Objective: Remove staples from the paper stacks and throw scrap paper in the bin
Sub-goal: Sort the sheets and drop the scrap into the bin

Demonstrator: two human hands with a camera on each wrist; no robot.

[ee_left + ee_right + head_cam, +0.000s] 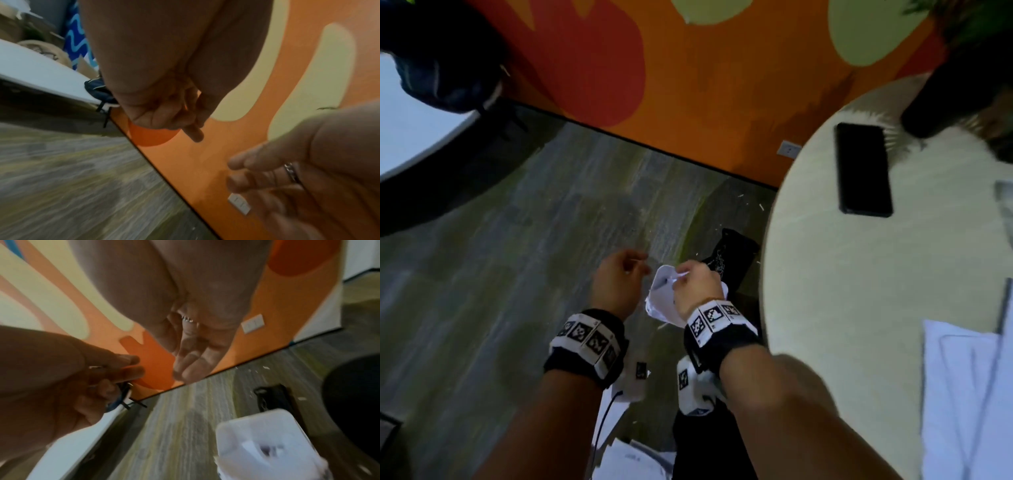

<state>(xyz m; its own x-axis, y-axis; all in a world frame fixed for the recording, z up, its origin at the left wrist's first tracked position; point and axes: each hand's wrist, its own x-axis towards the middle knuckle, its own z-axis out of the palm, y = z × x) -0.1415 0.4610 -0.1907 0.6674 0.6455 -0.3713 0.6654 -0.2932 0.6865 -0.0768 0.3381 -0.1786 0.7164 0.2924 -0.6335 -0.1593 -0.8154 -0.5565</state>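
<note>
The right hand [697, 286] holds a crumpled scrap paper [662, 301] over the floor [500, 274], just off the left edge of the tabletop [842, 274]; its grip is curled round the wad. The left hand [618, 281] is just beside it, fingers loosely curled, holding nothing. Risk: no bin is identifiable in any view; a blind release would drop the scrap onto the floor, where small scraps already lie.
</note>
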